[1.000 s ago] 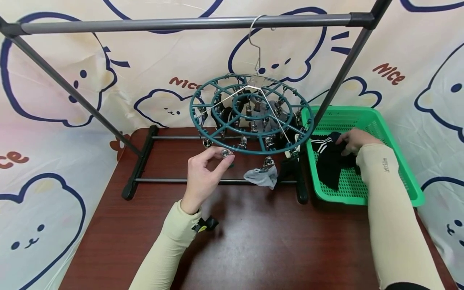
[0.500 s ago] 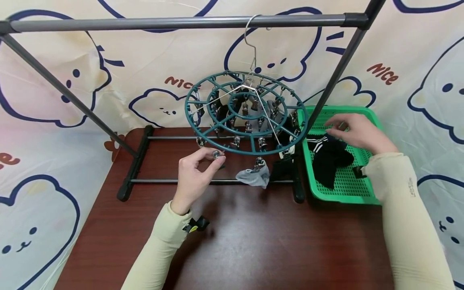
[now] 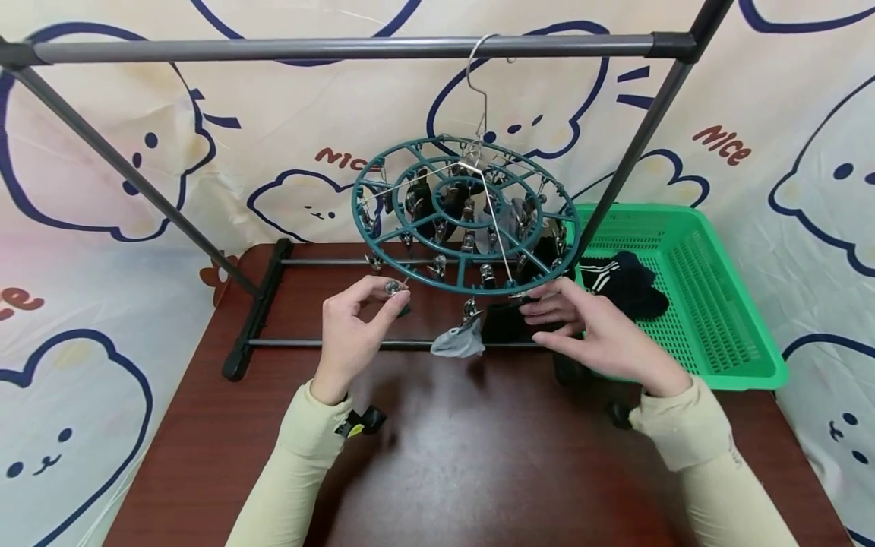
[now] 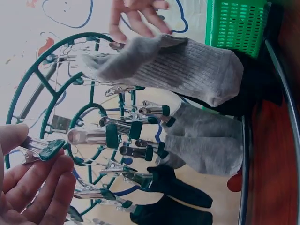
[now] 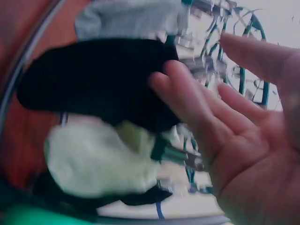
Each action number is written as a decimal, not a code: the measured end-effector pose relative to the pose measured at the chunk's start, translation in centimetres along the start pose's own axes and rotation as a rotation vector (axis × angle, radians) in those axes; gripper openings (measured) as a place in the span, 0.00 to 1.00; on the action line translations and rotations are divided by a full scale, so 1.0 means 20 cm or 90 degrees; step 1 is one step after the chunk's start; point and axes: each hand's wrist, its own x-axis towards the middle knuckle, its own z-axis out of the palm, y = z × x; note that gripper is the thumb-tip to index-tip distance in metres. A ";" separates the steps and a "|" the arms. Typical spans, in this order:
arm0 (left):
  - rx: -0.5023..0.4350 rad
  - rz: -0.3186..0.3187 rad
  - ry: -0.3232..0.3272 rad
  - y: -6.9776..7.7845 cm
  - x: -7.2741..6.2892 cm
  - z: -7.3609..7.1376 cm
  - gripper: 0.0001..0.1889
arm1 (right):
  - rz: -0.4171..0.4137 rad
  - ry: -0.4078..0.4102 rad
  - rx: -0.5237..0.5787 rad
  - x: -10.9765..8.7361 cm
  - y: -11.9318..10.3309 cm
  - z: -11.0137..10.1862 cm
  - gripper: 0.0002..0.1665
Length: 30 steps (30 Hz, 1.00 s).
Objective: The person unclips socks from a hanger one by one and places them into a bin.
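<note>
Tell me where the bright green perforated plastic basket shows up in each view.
Head: the bright green perforated plastic basket stands at the right.
Left wrist: the basket is cut off at the top, right of centre.
Right wrist: probably the blurred green patch, bottom left.
Shared landmark: the round teal plastic clip hanger.

Head view above and behind left hand [image 3: 355, 330] and right hand [image 3: 598, 334], facing forward and down, both wrist views tipped sideways, very close at each hand, facing hanging socks [image 4: 192, 70] beyond the fingers [image 4: 56, 190], round hanger [image 3: 462, 270] shared by all three.
</note>
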 end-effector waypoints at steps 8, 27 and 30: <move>0.007 -0.003 0.005 -0.01 0.00 -0.02 0.05 | -0.046 -0.039 0.035 0.04 -0.03 0.18 0.26; -0.008 -0.016 -0.021 -0.02 -0.01 -0.02 0.08 | 0.005 -0.029 0.046 0.27 0.00 0.48 0.22; -0.001 -0.017 -0.034 -0.01 -0.02 -0.02 0.12 | 0.017 0.002 0.050 0.27 0.00 0.49 0.20</move>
